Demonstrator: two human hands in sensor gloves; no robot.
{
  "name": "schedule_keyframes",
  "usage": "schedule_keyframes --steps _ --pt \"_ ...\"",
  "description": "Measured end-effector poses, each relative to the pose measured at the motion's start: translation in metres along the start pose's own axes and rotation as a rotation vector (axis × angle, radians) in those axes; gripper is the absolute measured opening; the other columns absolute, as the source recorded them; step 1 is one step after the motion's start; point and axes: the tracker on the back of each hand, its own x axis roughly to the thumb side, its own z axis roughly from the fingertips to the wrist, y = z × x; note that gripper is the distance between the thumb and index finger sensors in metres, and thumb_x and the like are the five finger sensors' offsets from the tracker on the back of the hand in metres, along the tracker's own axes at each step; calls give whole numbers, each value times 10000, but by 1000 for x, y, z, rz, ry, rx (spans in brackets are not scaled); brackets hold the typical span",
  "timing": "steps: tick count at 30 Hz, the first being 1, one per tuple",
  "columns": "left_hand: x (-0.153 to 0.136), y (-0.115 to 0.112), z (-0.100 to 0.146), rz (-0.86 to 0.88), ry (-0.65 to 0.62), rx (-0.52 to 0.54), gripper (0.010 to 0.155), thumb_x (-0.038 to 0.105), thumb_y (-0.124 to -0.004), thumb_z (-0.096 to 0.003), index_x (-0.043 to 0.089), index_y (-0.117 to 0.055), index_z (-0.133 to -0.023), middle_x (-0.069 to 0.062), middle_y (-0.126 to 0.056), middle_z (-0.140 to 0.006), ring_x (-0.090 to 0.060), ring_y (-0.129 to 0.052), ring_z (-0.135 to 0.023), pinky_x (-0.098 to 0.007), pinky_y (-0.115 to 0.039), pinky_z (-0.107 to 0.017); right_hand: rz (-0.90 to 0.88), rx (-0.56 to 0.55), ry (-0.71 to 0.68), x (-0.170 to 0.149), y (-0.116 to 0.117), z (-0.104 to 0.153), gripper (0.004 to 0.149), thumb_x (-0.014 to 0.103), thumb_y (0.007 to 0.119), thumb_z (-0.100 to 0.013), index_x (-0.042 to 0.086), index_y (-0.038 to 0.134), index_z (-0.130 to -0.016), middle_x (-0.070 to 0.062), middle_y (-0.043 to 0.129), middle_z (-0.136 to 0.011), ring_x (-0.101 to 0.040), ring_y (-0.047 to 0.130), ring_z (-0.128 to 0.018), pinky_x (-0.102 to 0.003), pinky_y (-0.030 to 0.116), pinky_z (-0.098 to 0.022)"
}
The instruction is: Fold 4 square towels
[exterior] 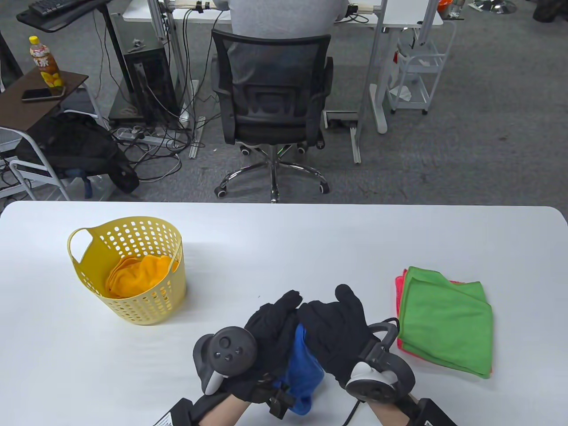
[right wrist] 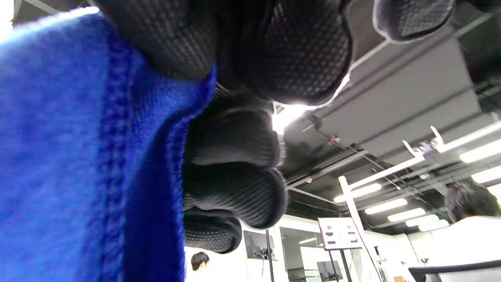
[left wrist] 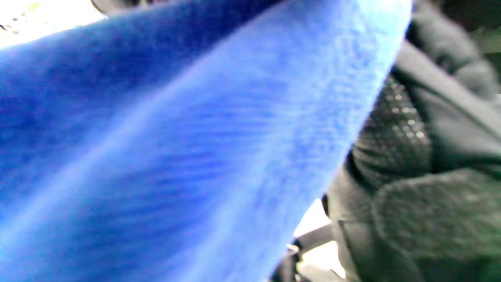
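Here, both gloved hands are meeting near the front edge of the white worktop, with a blue towel bunched between them. The left hand is closing its grip on the towel from the left, and the right hand is holding the same cloth from the right, its fingers curling over the stitched hem in the right wrist view. The towel is hanging down from the two hands toward the worktop's front edge; in the left wrist view its blue fabric is filling most of the picture, blurred. To the right, a folded green towel is lying on top of a folded red towel, near the right hand. To the left, well apart, a yellow basket is standing upright with an orange towel crumpled inside it.
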Motion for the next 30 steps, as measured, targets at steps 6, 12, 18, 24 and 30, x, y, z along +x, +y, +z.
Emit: schedule_keyframes --steps 6,12,18,24,30 --pt "6 -2 2 -68 -76 -2 564 441 -655 -567 347 -550 -1113 100 -830 -1019 -207 -864 -998 -568 -524 -862 -13 3 124 -6 -7 -2 373 287 864 -488 55 918 -775 -199 976 -663 -236 970 -413 -717 617 -595" --pt "18 -4 9 -320 -168 103 518 404 -714 -550 493 -599 -1047 126 -847 -997 -193 -862 -1002 -573 -524 -872 14 27 116 -6 -7 -3 379 287 888 -477 38 943 -758 -201 1002 -642 -237 988 -392 -723 613 -599" --pt "21 0 14 -380 -198 203 406 438 -758 -546 488 -687 -943 149 -806 -1028 -169 -837 -1027 -556 -515 -886 -42 48 147 -11 -6 -4 379 308 892 -479 82 944 -778 -173 997 -684 -225 989 -440 -724 610 -601" --pt "23 7 13 -389 -188 191 416 397 -720 -544 418 -660 -955 125 -802 -1038 -187 -834 -1037 -567 -527 -878 -73 49 205 -22 -17 -8 378 308 865 -489 104 920 -802 -187 962 -728 -241 966 -490 -741 579 -611" --pt "19 43 14 -430 -133 332 393 426 -787 -528 469 -768 -919 114 -841 -976 -219 -766 -1063 -570 -493 -878 -111 16 289 -49 -47 -12 368 290 849 -503 147 911 -836 -206 946 -759 -253 960 -508 -747 575 -613"
